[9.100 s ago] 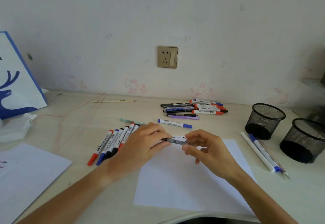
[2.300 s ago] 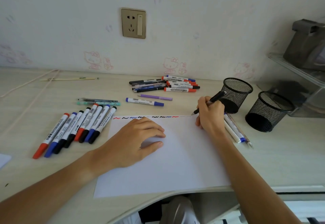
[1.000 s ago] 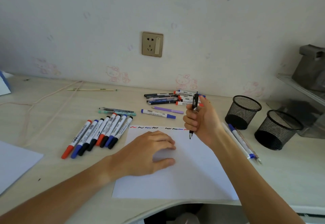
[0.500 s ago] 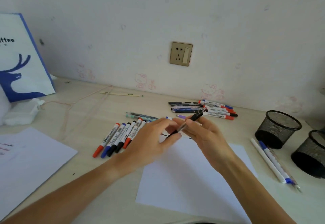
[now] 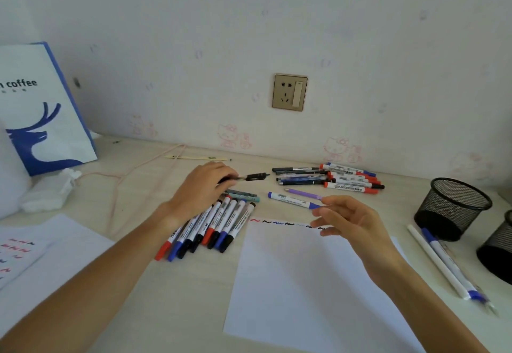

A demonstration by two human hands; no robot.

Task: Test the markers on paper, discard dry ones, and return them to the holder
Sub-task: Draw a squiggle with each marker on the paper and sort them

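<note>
My left hand (image 5: 203, 186) grips a black pen (image 5: 250, 177) above the row of markers (image 5: 213, 226) on the bench (image 5: 177, 291). My right hand (image 5: 350, 224) hovers with fingers loose over the top edge of the test paper (image 5: 302, 283), beside two mesh holders (image 5: 451, 207).

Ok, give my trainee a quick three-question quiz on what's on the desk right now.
1. True or false: the left hand holds a black pen.
2. What does the right hand hold? A) a marker B) nothing C) paper
3. Fill in: the test squiggles run along the ____ edge of the white sheet.

Key: 1 true; 2 B; 3 top (far)
</note>
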